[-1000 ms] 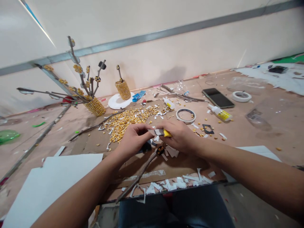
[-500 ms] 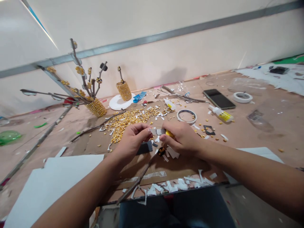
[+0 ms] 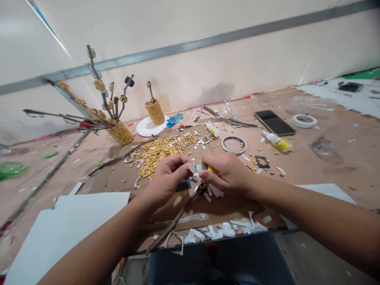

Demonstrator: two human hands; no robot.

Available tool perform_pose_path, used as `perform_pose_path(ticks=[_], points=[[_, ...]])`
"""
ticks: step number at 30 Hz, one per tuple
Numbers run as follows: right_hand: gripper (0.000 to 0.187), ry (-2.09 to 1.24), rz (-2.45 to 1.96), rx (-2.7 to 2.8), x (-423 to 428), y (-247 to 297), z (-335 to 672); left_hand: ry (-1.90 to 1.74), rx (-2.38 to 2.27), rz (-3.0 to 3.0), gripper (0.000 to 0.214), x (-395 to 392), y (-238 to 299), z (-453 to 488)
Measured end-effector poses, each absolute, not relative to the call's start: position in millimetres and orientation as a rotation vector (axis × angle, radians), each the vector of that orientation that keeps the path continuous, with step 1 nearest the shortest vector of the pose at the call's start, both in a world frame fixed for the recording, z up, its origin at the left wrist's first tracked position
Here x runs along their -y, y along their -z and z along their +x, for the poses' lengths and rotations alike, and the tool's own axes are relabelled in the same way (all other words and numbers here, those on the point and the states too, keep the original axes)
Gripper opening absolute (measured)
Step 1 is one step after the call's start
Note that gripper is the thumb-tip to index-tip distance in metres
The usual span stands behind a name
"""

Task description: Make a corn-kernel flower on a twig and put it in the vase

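Observation:
My left hand pinches a small white piece of paper or card between thumb and fingertips. Wrapped in my right hand is a yellow utility knife, its grey blade meeting the white piece. Most of the knife's handle is hidden by my fingers. Below the hands a twig with a black and yellow tip lies across the cardboard. A dark flat piece sits under my left hand, partly covered. Loose corn kernels are heaped just beyond it.
Behind on the left stands a corn-covered pot with decorated branches; a smaller one is on a white disc. To the right are a tape roll, glue bottle and phone. White scraps line the front edge.
My left hand has shifted slightly right, closer to my right hand, covering more of the dark flat piece. The white piece is now tilted against the blade.

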State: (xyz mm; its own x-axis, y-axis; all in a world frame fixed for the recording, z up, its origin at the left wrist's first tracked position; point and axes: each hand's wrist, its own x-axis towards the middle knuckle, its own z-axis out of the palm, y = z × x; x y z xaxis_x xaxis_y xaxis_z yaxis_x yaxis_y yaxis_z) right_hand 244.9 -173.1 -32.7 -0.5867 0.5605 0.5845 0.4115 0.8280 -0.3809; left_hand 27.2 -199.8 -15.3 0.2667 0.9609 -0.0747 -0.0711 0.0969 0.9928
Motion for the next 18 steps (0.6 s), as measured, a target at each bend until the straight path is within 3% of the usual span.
perform_pose_path(ticks=[8,14,18], points=[[0.05,-0.246,-0.641,2.292,178.5,30.9,243.4,-1.062,-0.948,1.275,0.029,206.5,7.9,27.7],[0.05,-0.403,-1.087,2.089,160.6,35.1,251.9,-1.179,-0.822,1.245,0.028,203.6,13.9,25.5],[0.046,-0.41,-1.149,2.054,153.5,33.1,258.3,-1.15,-0.871,1.264,0.026,200.7,18.3,22.0]])
